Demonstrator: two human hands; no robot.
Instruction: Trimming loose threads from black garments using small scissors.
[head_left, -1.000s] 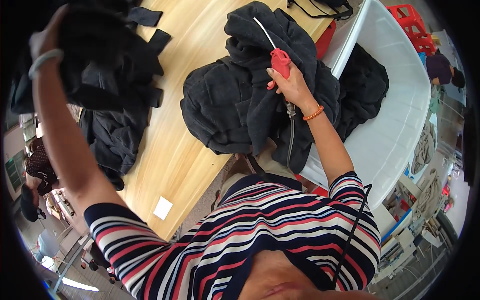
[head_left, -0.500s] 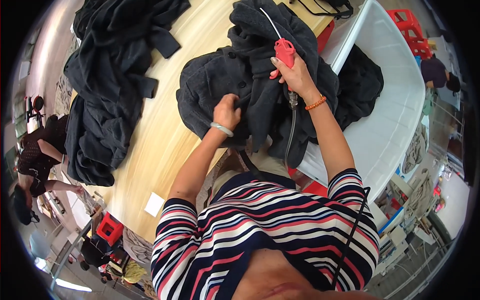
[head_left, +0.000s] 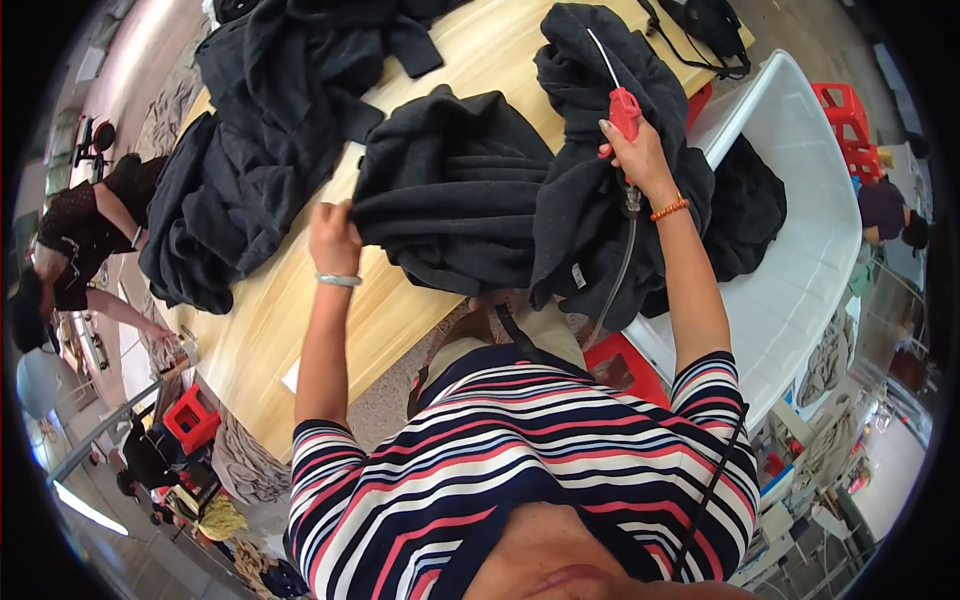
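Across the light wooden table (head_left: 390, 300) lies a dark grey garment (head_left: 460, 190), stretched out toward the left. My left hand (head_left: 335, 238) is closed on its left edge. Held in my right hand (head_left: 640, 160) is a red air blow gun (head_left: 624, 110) with a thin, bent metal nozzle pointing away from me. A clear hose (head_left: 622, 270) runs from its handle fitting down toward my lap. Beneath the gun, more bunched dark cloth (head_left: 585, 70) covers the table's right end; whether it belongs to the same garment I cannot tell.
A pile of dark garments (head_left: 270, 170) lies on the table's left. At the right stands a large white tub (head_left: 810, 230) with dark cloth (head_left: 735, 190) in it. A red stool (head_left: 625, 365) is by my legs. At far left another person (head_left: 95, 230) leans near the table.
My left hand has moved left and pulled the garment's edge out with it; its buttons no longer show. The view has shifted, and my right hand still holds the blow gun.
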